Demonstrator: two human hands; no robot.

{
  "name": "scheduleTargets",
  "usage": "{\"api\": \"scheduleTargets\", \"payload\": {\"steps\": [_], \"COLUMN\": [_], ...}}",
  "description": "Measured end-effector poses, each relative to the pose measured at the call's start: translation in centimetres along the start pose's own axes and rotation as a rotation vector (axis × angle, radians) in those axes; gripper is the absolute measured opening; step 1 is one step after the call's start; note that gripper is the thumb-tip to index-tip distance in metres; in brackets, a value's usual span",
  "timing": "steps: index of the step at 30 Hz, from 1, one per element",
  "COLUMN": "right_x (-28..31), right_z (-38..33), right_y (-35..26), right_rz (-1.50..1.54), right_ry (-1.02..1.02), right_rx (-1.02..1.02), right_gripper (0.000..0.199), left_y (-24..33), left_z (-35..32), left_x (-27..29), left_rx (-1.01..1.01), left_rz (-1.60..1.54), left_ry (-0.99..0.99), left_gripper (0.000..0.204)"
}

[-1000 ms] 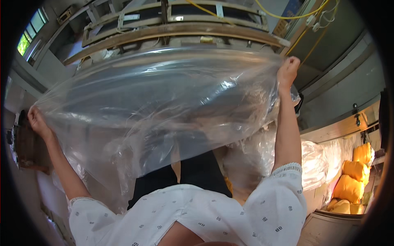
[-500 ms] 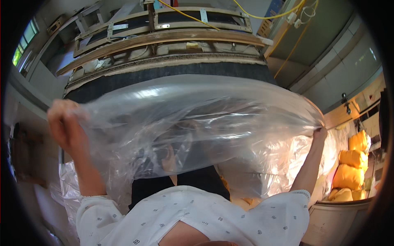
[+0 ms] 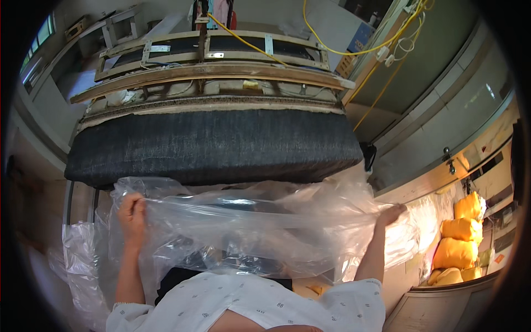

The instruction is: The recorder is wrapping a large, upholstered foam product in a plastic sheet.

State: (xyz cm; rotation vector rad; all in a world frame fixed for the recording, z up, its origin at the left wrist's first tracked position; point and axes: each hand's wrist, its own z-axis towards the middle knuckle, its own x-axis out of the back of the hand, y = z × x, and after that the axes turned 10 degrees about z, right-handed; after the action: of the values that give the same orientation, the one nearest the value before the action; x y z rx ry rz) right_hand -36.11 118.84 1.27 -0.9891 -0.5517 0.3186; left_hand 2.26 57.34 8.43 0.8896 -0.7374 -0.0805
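A wide sheet of clear plastic film (image 3: 265, 221) stretches loosely across the front of my body, wrinkled and folded along its upper edge. At its left end, my left hand (image 3: 133, 213) has its fingers curled closed on the film. My right hand (image 3: 394, 213) grips the other end, low on the right; its fingertips are partly hidden. Just beyond the film lies a long padded surface (image 3: 215, 146) covered in dark cloth, its near edge close to the plastic.
Behind the padded surface runs a wooden beam (image 3: 210, 73) with a metal-bracketed frame. Yellow cables (image 3: 365, 53) hang at the upper right. Stacked yellow bundles (image 3: 456, 252) stand at the right. More crumpled plastic (image 3: 83, 260) hangs at the lower left.
Both hands have come down and nearer to my body, lowering the billowing film. It has sunk away from the padded surface, most of which now shows.
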Motion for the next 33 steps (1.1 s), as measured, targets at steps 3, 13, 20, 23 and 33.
{"api": "scheduleTargets", "payload": {"steps": [3,13,20,23,33], "right_x": [-7.1,-22.3,-28.3,-28.4,-31.1], "right_z": [-4.3,-18.3,-15.1,-14.4,-13.1], "right_y": [-9.0,-23.2,-22.3,-22.0,-22.3], "right_rz": [0.138,0.509,0.607,0.556,0.415], "right_ry": [-0.15,-0.685,-0.737,-0.75,-0.727], "right_rx": [0.234,0.359,0.358,0.37,0.408], "right_gripper": [0.022,0.009,0.01,0.01,0.015], "left_y": [-5.1,-16.8,-30.2,-32.4,-38.1], "left_z": [0.1,10.0,23.4,28.0,34.5], "left_x": [4.7,17.0,13.9,12.7,11.4], "left_rx": [0.063,0.187,0.193,0.249,0.181], "left_rz": [0.051,0.455,0.583,0.535,0.272], "left_ry": [0.225,0.651,0.312,0.295,0.199], "left_gripper": [0.009,0.029,0.04,0.04,0.043]}}
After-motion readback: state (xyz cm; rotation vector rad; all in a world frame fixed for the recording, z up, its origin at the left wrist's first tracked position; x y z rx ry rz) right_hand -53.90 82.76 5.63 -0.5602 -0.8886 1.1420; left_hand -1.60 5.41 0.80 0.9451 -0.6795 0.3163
